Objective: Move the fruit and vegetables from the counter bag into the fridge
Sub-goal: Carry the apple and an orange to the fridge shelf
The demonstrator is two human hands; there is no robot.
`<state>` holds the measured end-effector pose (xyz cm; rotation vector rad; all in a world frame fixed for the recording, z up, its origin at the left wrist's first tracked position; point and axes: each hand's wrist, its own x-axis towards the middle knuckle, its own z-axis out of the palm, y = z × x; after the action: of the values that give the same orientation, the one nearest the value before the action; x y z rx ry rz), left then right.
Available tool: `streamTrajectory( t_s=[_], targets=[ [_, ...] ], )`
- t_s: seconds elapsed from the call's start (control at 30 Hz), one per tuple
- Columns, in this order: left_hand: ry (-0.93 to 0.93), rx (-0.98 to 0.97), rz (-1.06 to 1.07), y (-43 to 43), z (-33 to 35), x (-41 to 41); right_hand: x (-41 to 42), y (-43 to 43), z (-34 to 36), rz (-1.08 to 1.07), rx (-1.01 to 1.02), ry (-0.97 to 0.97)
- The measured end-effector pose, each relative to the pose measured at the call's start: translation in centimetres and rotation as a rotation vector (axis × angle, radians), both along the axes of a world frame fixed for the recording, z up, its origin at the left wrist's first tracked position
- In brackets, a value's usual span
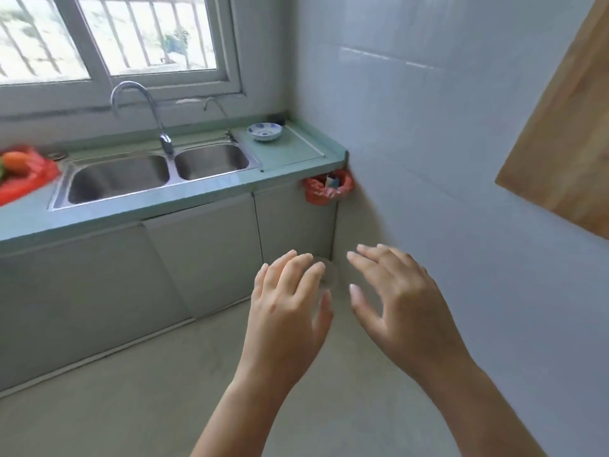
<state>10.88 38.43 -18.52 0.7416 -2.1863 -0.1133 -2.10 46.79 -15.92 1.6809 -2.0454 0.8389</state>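
Released and empty, fingers spread: left grip (290,311) and right grip (405,301), side by side above the floor, lower than the tabletop (33,216) edge. Far left on the tabletop, a red plastic bag (26,183) with orange-red produce (14,161) lying in it, well apart from both. Just beside the bag, a double steel sink (131,179); past that, a blue-and-white bowl (264,131).

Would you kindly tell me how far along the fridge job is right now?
Done: nothing I can confirm; no fridge is in view. In hand: nothing; the left hand and right hand hover open and empty over the floor. Left: the red bag on the counter beside the sink holds an orange-red piece of produce, so at least that remains to move.
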Motion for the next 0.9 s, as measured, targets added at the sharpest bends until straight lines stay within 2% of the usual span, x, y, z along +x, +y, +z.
streamTrajectory(
  t_s=[0.23, 0.47, 0.77, 0.9],
  targets=[
    [-0.035, 0.001, 0.191, -11.2, 0.2, -0.2, -1.4, -13.8, -0.2, 0.179, 0.013, -0.016],
    [0.023, 0.004, 0.373, -21.7, 2.4, -0.2, -1.7, -27.4, 1.6, 0.362, 0.034, -0.036],
    [0.092, 0.081, 0.694, -29.5, 0.4, 10.8, 9.1, -40.1, 0.8, 0.677, 0.031, -0.059],
    [0.117, 0.1, 0.789, -33.3, -1.0, 16.9, 15.3, -44.9, 0.0, 0.745, 0.015, -0.028]
  ],
)
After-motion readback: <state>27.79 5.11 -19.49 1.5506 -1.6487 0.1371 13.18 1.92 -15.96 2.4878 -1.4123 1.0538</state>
